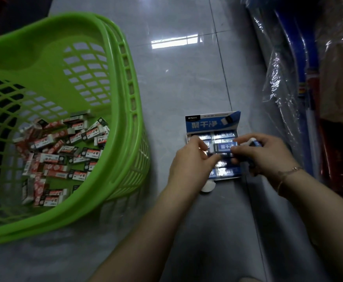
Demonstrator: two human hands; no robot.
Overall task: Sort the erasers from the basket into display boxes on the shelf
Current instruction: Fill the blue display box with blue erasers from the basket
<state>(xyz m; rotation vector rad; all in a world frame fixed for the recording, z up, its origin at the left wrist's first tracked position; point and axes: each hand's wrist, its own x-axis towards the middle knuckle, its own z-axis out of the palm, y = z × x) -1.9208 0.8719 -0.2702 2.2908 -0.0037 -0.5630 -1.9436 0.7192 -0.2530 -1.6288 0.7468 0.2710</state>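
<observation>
Dozens of red-and-white erasers (64,151) lie heaped in the green basket (113,82), which fills the left of the frame and stands on the grey floor (176,78). Right of centre sits the blue display box (212,123), lid flap raised toward the top of the frame, its rows nearly full of blue erasers. Both hands meet over it. One blue eraser (224,147) lies with its long axis left to right across the box; the left hand (189,159) pinches its left end and the right hand (262,153) its right end, while also curling round another blue eraser (255,143). My guess is it goes straight down into a free slot, directly beneath the fingers.
</observation>
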